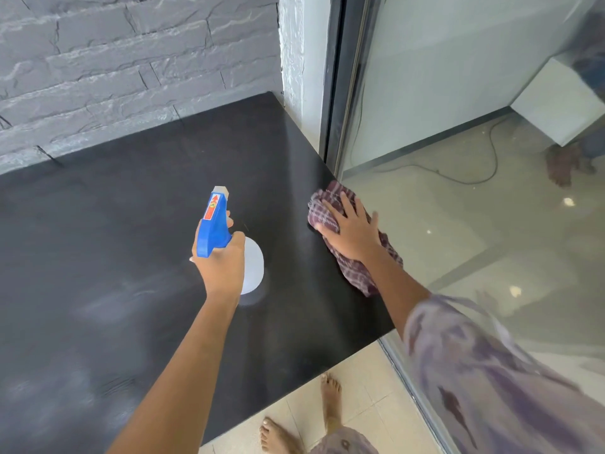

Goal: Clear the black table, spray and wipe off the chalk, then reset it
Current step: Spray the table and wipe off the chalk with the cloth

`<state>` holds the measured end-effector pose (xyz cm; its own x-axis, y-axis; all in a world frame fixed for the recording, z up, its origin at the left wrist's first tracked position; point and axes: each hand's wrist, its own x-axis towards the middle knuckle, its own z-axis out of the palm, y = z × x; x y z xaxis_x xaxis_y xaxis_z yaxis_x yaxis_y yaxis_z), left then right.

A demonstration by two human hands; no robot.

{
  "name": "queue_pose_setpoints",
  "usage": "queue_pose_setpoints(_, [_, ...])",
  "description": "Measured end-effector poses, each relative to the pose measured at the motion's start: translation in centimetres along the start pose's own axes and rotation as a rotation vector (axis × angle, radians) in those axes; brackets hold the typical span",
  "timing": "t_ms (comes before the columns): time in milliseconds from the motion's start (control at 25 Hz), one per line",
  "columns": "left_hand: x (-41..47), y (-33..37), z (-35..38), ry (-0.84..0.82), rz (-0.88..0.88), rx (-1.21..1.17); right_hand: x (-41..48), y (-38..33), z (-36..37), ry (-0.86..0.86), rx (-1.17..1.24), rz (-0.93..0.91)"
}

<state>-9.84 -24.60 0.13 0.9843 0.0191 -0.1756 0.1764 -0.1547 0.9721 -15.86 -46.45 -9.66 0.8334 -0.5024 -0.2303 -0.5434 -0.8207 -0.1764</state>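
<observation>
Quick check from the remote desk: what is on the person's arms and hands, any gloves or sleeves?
No gloves: left hand and right hand are bare. The left forearm is uncovered too. The right arm wears a loose sleeve, pale lilac with darker purple blotches. No rings or watch visible.

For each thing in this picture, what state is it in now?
Black table: cleared, pale chalk smears on its left part.
Spray bottle: held above the table.
Left hand: closed around the bottle.
Checked cloth: crumpled, pressed on the table's right edge.
Right hand: flat on the cloth.
</observation>
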Motion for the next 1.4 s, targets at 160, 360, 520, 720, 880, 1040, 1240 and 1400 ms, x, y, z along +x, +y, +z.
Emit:
queue_pose_setpoints(160, [0.2, -0.4, 0.0, 0.017, -0.013, -0.007, -0.4, -1.8, 0.2, 0.042, -0.043, 0.005])
queue_pose_setpoints(360, [-0.7, 0.1, -0.2, -0.011, 0.013, 0.01, -13.2, 0.5, 4.3, 0.257, -0.135, 0.167])
queue_pose_setpoints(520, [-2.3, 1.5, -1.2, -0.042, -0.068, -0.051, -15.1, -3.6, 5.6, 0.217, -0.12, 0.209])
queue_pose_setpoints(720, [-3.8, 0.3, -5.8, 0.073, 0.045, -0.026, -18.2, -12.7, 7.3, 0.16, -0.111, -0.259])
queue_pose_setpoints(880, [-3.7, -1.0, -11.6, 0.181, 0.028, 0.006, -19.5, -12.6, 7.0, 0.13, -0.146, -0.469])
queue_pose_setpoints(1040, [-2.6, -2.0, -17.1, 0.246, -0.023, -0.025, -13.2, -8.6, 5.2, 0.117, -0.116, 0.027])
queue_pose_setpoints(1240, [-2.3, -2.7, -21.7, 0.282, -0.025, -0.037, -9.5, -20.7, 5.6, 0.016, -0.063, -0.135])
queue_pose_setpoints(1400, [-1.5, -3.0, -24.9, 0.364, -0.048, -0.053, -17.6, -26.7, 9.2, 0.005, -0.189, -0.7])
